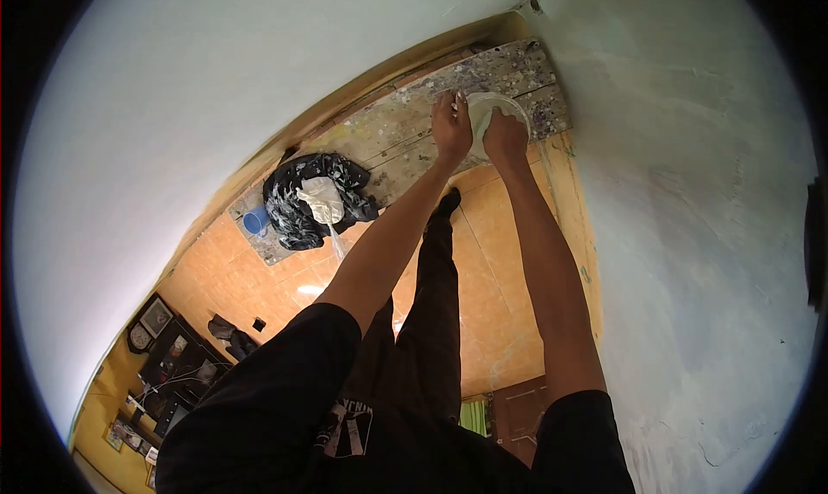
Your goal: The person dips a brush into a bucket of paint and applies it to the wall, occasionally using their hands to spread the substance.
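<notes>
Both arms stretch out over a paint-spattered wooden plank. On it stands a round, pale container, apparently clear-rimmed, with whitish matter inside. At its left side my left hand is closed, fingers curled, with white smears or a small white thing at the fingertips. Whether it grips the rim cannot be made out. Over the container's right part, my right hand is closed with the knuckles up. A greyish-green bit shows by its fingers, but what it holds is mostly hidden.
Farther left on the plank lie a dark, white-stained cloth, a whitish plastic bag on it and a blue cup. Pale walls rise on the left and right. Orange floor tiles lie far below; a dark shelf unit stands lower left.
</notes>
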Demonstrator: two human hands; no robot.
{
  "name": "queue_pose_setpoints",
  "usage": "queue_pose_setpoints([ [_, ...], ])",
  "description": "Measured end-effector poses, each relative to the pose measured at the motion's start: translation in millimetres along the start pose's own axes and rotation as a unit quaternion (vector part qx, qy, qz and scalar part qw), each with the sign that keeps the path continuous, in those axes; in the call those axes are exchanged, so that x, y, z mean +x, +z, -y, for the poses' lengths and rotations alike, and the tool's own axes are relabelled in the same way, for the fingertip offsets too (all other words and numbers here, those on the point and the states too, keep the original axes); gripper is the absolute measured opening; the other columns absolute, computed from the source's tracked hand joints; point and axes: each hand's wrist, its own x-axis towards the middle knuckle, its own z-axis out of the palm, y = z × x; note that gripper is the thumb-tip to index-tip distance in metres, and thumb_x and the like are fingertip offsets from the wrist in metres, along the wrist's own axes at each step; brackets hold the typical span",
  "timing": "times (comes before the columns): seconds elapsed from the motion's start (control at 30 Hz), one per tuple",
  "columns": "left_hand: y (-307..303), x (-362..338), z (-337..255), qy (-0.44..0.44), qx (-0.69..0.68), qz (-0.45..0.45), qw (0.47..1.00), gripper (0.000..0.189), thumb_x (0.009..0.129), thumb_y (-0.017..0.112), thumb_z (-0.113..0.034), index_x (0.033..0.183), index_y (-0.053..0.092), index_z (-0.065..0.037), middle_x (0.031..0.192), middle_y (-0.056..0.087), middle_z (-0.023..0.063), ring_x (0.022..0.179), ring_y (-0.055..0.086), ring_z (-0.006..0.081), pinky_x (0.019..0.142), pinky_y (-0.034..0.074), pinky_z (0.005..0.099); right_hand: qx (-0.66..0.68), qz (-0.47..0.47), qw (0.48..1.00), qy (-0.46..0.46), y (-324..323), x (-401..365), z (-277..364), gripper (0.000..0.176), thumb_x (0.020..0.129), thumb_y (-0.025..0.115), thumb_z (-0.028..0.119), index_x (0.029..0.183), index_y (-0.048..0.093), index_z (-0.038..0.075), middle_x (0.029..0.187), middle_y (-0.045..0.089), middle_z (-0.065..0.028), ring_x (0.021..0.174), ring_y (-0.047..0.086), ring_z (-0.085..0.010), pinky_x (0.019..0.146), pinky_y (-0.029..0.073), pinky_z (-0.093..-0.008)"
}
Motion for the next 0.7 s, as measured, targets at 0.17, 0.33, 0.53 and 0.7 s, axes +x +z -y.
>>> queue_pose_setpoints([
  [0.17,-2,-2,-1,-0.026,-0.016,0.016,0.999,0.023,0.098,0.047,-0.019,0.094,0.056,0.002,0.091,0.057,0.0204,0.084,0.051,0.0403,0.075,0.039,0.049,0.008,-0.004,1.0,0.004,-1,-6,-1,0.026,0.086,0.057,0.01,0.108,0.059,-0.003,0.096,0.066,-0.0244,0.093,0.066,-0.038,0.08,0.054,-0.0451],
  [0.33,-8,1,-14,-0.032,-0.002,0.021,0.999,0.023,0.098,0.047,-0.02,0.095,0.055,0.001,0.09,0.057,0.0195,0.085,0.051,0.0399,0.075,0.04,0.0482,-0.056,-0.014,0.998,-0.018,-16,-8,3,0.023,0.091,0.052,0.013,0.108,0.059,0.001,0.093,0.068,-0.0182,0.088,0.068,-0.0349,0.074,0.057,-0.0428],
  [0.53,-7,2,-9,-0.029,0.005,0.027,0.999,0.025,0.099,0.045,-0.022,0.099,0.057,0.0,0.093,0.058,0.0178,0.086,0.053,0.0385,0.075,0.042,0.0468,-0.073,0.001,0.993,-0.097,-24,1,-4,0.023,0.088,0.057,0.014,0.109,0.06,0.003,0.094,0.066,-0.0222,0.089,0.067,-0.0385,0.075,0.056,-0.0454],
  [0.7,-7,3,-8,-0.039,-0.02,0.024,0.999,0.026,0.099,0.045,-0.022,0.098,0.058,0.0,0.092,0.059,0.017,0.086,0.053,0.0377,0.075,0.042,0.0466,-0.079,-0.012,0.991,-0.106,-27,3,-6,0.021,0.088,0.056,0.013,0.106,0.061,0.004,0.094,0.066,-0.0214,0.088,0.067,-0.0378,0.073,0.056,-0.0456],
])
